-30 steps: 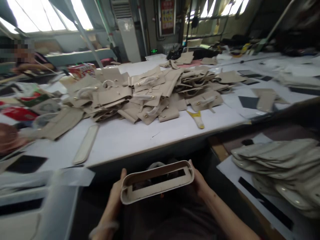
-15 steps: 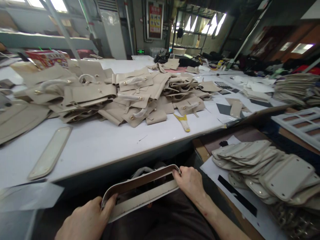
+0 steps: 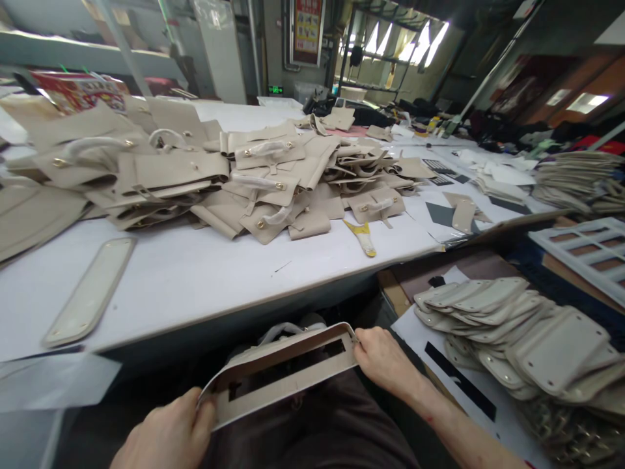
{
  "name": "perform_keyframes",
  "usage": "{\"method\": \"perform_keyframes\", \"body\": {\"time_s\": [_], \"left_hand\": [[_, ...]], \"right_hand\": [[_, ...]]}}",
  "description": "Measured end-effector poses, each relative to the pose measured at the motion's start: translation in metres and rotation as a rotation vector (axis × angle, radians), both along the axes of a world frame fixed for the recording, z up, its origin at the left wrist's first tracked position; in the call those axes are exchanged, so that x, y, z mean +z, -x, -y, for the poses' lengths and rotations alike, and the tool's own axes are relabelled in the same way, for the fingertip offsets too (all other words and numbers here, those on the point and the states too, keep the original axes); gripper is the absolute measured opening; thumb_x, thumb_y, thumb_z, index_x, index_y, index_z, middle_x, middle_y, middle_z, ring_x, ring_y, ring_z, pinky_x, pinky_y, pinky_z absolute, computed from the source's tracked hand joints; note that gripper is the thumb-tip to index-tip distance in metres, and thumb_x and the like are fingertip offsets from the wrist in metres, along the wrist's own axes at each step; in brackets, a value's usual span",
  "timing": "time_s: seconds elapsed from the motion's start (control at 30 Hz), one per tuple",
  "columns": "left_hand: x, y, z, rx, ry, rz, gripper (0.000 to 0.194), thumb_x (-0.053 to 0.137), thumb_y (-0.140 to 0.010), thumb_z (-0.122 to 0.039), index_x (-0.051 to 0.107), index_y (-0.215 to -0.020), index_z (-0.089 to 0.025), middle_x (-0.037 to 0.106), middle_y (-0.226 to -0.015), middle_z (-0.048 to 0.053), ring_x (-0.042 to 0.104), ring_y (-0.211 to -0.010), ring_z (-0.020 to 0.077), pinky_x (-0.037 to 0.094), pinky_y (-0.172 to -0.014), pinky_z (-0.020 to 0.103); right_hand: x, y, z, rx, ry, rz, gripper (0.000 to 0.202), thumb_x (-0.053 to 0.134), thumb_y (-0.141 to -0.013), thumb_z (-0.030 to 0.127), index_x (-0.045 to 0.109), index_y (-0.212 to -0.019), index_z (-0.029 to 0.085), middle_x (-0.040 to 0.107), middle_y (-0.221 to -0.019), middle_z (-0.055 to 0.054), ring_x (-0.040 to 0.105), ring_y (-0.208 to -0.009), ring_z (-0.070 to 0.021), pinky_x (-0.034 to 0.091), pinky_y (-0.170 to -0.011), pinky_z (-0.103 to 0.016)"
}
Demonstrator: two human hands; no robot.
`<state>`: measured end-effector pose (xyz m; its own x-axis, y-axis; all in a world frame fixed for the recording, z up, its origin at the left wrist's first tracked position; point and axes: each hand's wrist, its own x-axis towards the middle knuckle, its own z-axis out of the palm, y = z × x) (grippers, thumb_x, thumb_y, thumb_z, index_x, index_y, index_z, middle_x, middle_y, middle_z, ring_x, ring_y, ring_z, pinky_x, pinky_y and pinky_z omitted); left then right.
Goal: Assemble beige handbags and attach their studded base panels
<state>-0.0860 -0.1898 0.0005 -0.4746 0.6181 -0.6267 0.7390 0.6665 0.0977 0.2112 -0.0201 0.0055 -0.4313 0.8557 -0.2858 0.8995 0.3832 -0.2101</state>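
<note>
Over my lap, I hold a beige handbag body [image 3: 278, 393] by its two ends. Its long narrow opening faces me, with a brown inner side and a dark gap in the middle. A pale handle [image 3: 283, 330] shows behind its far wall. My left hand [image 3: 168, 426] is closed on the left end, thumb over the rim. Around the right end my right hand [image 3: 383, 357] is closed, with its fingertips partly hidden. A long pale bag base panel [image 3: 90, 290] with rounded corners and small metal studs lies on the white table at the left.
Beige bag pieces with wrapped handles [image 3: 273, 182] are heaped across the white table [image 3: 219, 273]. Stacked rounded panels [image 3: 556, 352] lie on the right, beside a black strip [image 3: 461, 381]. A yellow-and-white piece [image 3: 361, 238] rests near the table edge. A clear sheet [image 3: 58, 381] is at lower left.
My right hand has shifted slightly right along the bag's end, and its thumb has come out of the opening. The bag's rim has turned a little, showing more of the inside ledge.
</note>
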Motion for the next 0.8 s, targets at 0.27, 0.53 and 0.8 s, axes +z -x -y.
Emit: {"method": "perform_keyframes", "body": {"time_s": [0.27,0.53,0.8], "left_hand": [[-0.004,-0.001,-0.005,0.019,-0.112,0.033,0.044,0.027,-0.094,-0.043,0.061,-0.072,-0.025,0.074,-0.082,0.01,0.07,-0.087,0.0311,0.043,-0.071,0.032],[0.002,-0.005,0.0,0.049,-0.176,0.094,0.044,0.036,-0.094,-0.045,0.06,-0.065,-0.022,0.07,-0.07,0.008,0.067,-0.075,0.0249,0.036,-0.063,0.027],[0.007,-0.018,-0.001,0.074,-0.312,-0.083,0.039,0.039,-0.093,-0.029,0.071,-0.075,-0.016,0.074,-0.081,0.015,0.071,-0.08,0.0285,0.041,-0.066,0.031]], "right_hand": [[-0.006,0.005,-0.007,-0.043,0.011,0.001,0.031,0.043,-0.088,0.016,0.063,-0.064,0.018,0.07,-0.067,-0.007,0.063,-0.064,-0.0168,0.026,-0.058,-0.029],[-0.011,0.009,0.003,0.029,-0.024,0.047,0.039,0.036,-0.1,0.023,0.066,-0.076,0.018,0.073,-0.077,-0.009,0.07,-0.074,-0.0207,0.031,-0.062,-0.029],[-0.057,-0.018,-0.003,0.149,-0.138,0.026,0.026,0.047,-0.094,0.028,0.061,-0.074,0.021,0.066,-0.067,-0.011,0.064,-0.058,-0.0258,0.034,-0.052,-0.032]]}}
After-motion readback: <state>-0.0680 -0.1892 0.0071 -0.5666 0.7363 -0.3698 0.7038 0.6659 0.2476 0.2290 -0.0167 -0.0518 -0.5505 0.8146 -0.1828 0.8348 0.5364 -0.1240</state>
